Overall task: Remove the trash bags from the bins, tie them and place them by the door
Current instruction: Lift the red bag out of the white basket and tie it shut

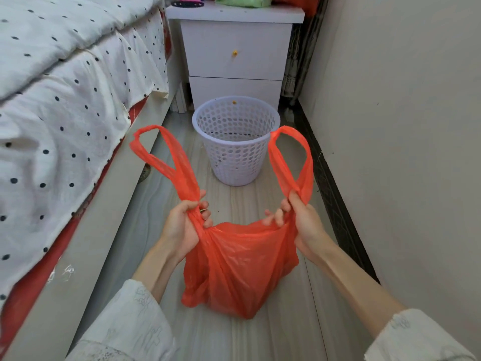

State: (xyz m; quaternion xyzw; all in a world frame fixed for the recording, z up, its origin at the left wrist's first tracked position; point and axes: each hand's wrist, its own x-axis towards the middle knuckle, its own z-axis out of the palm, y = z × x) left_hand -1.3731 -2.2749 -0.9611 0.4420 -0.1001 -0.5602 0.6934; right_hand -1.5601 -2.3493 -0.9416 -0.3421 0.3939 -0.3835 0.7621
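A red plastic trash bag (239,269) hangs low over the floor in the middle of the view, bulging with contents I cannot see. My left hand (186,225) is shut on the base of its left handle loop. My right hand (299,220) grips the base of the right handle loop. Both loops stand up above my fists, held apart and untied. Behind the bag stands a white perforated bin (235,139), upright on the floor with no bag in it.
A bed (65,100) with a dotted white cover runs along the left. A white nightstand (234,48) stands behind the bin. A wall (403,126) with dark skirting closes the right side. The pale floor strip (260,340) between them is narrow.
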